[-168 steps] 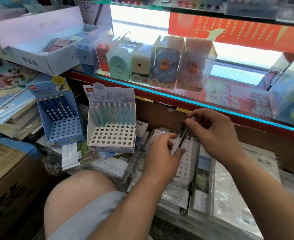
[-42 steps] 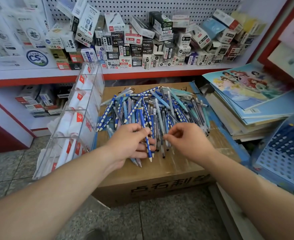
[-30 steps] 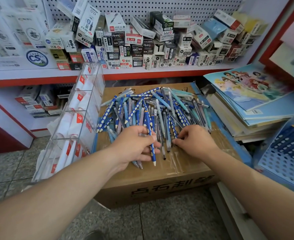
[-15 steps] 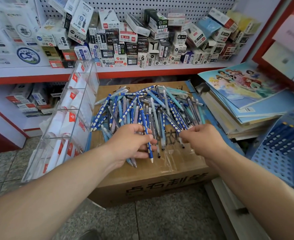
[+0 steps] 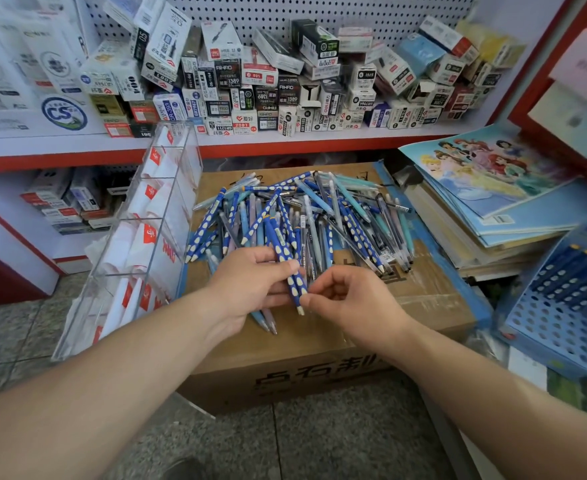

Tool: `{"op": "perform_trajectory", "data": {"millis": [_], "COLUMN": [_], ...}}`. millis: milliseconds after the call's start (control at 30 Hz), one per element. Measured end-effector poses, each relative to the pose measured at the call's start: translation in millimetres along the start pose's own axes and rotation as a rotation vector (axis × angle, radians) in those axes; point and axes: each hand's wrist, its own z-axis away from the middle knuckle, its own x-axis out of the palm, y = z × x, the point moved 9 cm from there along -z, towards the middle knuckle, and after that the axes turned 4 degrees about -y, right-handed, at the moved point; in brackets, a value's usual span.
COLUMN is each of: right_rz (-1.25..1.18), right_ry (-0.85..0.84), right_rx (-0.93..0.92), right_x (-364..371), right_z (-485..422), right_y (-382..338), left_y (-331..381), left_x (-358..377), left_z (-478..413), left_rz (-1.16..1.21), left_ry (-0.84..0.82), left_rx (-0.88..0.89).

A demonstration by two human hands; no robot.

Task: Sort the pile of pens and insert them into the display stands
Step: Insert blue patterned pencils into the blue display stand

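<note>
A pile of pens (image 5: pixel 323 216), mostly blue with white dots plus pale blue, teal and dark ones, lies on a cardboard box (image 5: pixel 319 368). My left hand (image 5: pixel 250 289) grips a small bunch of pens at the pile's near edge, among them a blue dotted pen (image 5: pixel 285 258) whose tip points toward me. My right hand (image 5: pixel 351 299) is just right of it, fingers curled, its fingertips pinching the lower end of that dotted pen. A blue display stand (image 5: pixel 558 303) with a grid of holes and several dark blue pens stands at the right edge.
A clear acrylic rack (image 5: pixel 139 237) with white packets leans left of the box. Stacked picture books (image 5: pixel 493 202) lie to the right. Behind, a red-edged shelf (image 5: pixel 285 147) carries many small refill boxes. Speckled floor lies below.
My right hand drew back from the pile toward my left hand and now pinches the tip of the dotted pen held there. My left hand kept its bunch. Long before, both hands worked at a stand elsewhere.
</note>
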Motion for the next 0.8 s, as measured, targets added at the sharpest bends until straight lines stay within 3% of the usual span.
{"op": "perform_trajectory", "data": {"millis": [167,500,800], "right_rz": [0.312,0.652,0.68], "right_ry": [0.098,0.103,0.113], "right_rx": [-0.016,-0.031,0.129], "right_x": [-16.8,9.1,1.6], "right_z": [-16.2,-27.4,-29.5], "right_y": [-0.8,-5.4,3.2], "left_y": [-4.3,0.3,-2.0], "left_x": [-21.8,-30.3,-29.2], "left_z": [-2.8,-7.6,-6.9], "left_rz": [-0.076,-0.092,-0.151], "left_ry": [0.116,0.173,0.166], "left_rx": [0.003,0.029,0.023]}}
